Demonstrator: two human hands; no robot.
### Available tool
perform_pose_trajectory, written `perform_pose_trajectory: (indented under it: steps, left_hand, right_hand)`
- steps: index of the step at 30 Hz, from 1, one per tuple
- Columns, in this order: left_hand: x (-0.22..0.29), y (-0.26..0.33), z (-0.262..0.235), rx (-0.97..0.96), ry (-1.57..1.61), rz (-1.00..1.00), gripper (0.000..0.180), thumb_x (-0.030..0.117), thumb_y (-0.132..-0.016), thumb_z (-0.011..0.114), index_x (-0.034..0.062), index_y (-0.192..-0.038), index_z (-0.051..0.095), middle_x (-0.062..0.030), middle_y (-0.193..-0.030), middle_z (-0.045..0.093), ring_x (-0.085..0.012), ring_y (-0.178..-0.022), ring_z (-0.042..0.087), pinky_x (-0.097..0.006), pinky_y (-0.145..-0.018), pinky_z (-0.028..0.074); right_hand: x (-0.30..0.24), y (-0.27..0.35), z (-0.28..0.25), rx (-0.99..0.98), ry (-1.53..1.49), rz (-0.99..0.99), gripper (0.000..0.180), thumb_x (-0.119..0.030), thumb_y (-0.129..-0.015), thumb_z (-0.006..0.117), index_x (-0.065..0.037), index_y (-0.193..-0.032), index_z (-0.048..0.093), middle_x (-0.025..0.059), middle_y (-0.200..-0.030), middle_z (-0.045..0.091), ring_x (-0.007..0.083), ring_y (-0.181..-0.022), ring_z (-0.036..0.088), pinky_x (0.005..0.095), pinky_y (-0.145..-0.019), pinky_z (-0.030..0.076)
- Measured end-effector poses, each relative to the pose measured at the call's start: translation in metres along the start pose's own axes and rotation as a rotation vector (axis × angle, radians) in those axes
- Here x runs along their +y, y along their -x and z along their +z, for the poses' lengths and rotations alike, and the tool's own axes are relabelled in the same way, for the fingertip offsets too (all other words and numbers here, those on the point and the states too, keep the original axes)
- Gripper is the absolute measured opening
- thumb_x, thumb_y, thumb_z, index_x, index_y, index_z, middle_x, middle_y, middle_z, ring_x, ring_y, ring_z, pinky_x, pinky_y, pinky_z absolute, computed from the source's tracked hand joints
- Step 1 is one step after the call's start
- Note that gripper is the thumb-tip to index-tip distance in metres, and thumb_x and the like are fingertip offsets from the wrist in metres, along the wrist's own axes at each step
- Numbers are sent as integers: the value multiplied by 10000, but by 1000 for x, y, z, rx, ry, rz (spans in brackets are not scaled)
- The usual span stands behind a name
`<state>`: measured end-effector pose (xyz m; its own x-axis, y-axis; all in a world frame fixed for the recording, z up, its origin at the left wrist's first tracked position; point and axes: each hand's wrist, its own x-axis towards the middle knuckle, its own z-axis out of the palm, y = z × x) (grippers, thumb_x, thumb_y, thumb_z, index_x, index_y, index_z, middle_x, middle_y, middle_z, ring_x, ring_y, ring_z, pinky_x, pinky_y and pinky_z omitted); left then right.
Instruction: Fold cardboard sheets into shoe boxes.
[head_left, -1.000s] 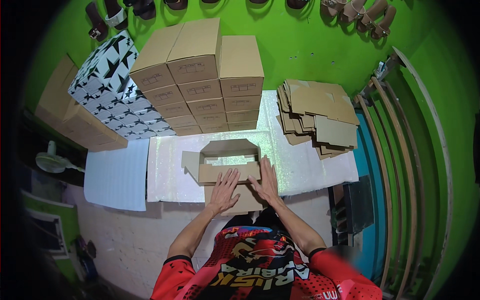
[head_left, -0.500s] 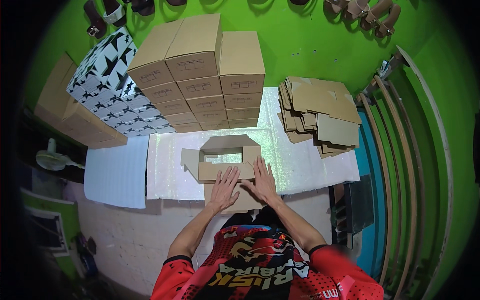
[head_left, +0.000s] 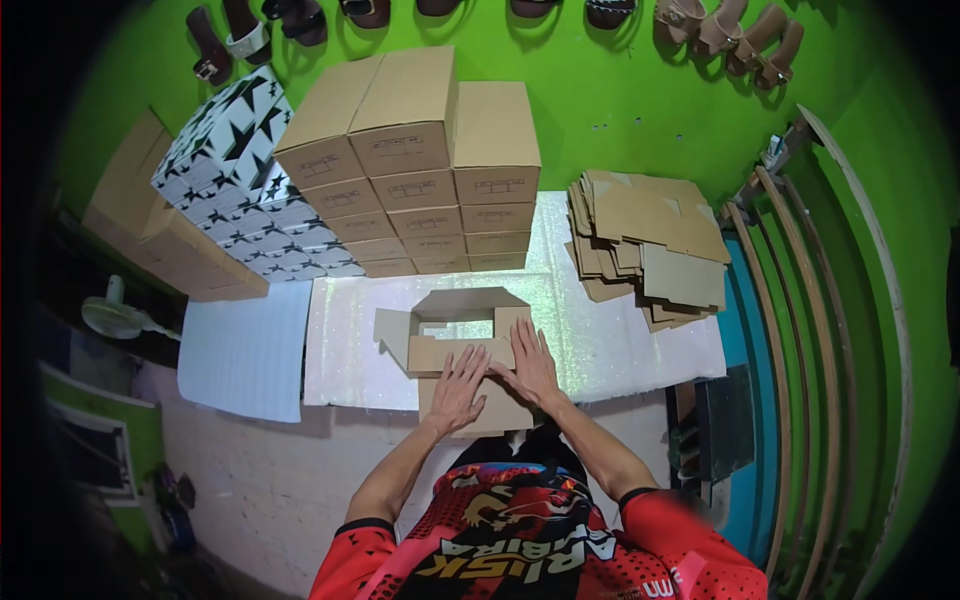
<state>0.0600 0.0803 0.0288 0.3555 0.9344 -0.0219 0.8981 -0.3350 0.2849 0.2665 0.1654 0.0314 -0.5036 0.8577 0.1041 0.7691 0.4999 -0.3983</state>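
- We see one partly folded cardboard box (head_left: 440,353) near the front edge of a table with a pale, shimmering cover (head_left: 350,345), its top side open
- Left hand (head_left: 460,388) open, palm down, fingers straight and lying on the box's near wall; we see nothing gripped in it
- Right hand (head_left: 530,370) likewise open, fingers extended over the box's right end, thumb angled toward the left hand; how hard either hand presses, we cannot tell
- Box flaps: we note a left flap (head_left: 391,330) jutting outward, a far flap (head_left: 470,297) standing along the back, and a wide front panel (head_left: 490,412) reaching past the table edge toward the person, below the hands
- Behind the box, to the left, we find stacked brown boxes (head_left: 405,145), and beside them star-patterned boxes (head_left: 230,150)
- Back right, a pile of flattened cardboard (head_left: 655,215), its edges uneven
- Left of the shimmering cover we note a pale bluish sheet (head_left: 245,350), with a fan (head_left: 110,314) farther left
- Sandals (head_left: 718,35) hang in a row on the green wall (head_left: 610,85)
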Motion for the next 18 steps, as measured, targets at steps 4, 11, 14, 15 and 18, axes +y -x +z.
perform_pose_trajectory:
  steps: [4, 11, 14, 15, 18]
  left_hand:
    - [-2, 4, 0, 23, -22, 18, 1004, 386, -874, 714, 73, -1681, 206, -163, -1741, 231, -357, -1614, 187, -590, -1301, 114]
    - [0, 34, 17, 576, 191, -540, 942, 489, -1011, 608, -3, -1673, 153, -220, -1753, 141, -367, -1637, 83, -571, -1303, 14]
    - [-48, 37, 28, 803, 652, -916, 866, 489, -1092, 464, -28, -1676, 86, -254, -1759, 45, -379, -1641, 21, -561, -1298, -19]
    - [-67, 39, 26, 780, 700, -868, 839, 476, -1111, 420, -26, -1678, 57, -253, -1761, 27, -378, -1641, 7, -561, -1297, -23]
    - [-90, 34, 6, 611, 625, -649, 856, 487, -1098, 438, -29, -1677, 75, -243, -1764, 44, -369, -1643, 11, -563, -1298, -22]
  right_hand:
    - [-6, 13, 8, 55, -7, -51, 907, -584, -1017, 576, 87, -1584, 349, 271, -1680, 312, 412, -1574, 280, 519, -1292, 229]
    - [1, 14, 9, 95, 10, -70, 866, -520, -1019, 614, 104, -1563, 361, 282, -1659, 334, 439, -1547, 312, 474, -1263, 321]
    - [-3, 11, 7, 103, 33, -90, 865, -522, -1025, 608, 100, -1569, 355, 281, -1663, 328, 437, -1551, 306, 475, -1261, 324]
    - [-3, 12, 6, 99, 33, -101, 865, -522, -1025, 608, 100, -1569, 355, 281, -1663, 328, 437, -1551, 306, 475, -1261, 324]
    - [-2, 13, 10, 54, 10, -91, 872, -534, -1039, 578, 102, -1583, 332, 284, -1676, 306, 433, -1572, 271, 482, -1283, 276]
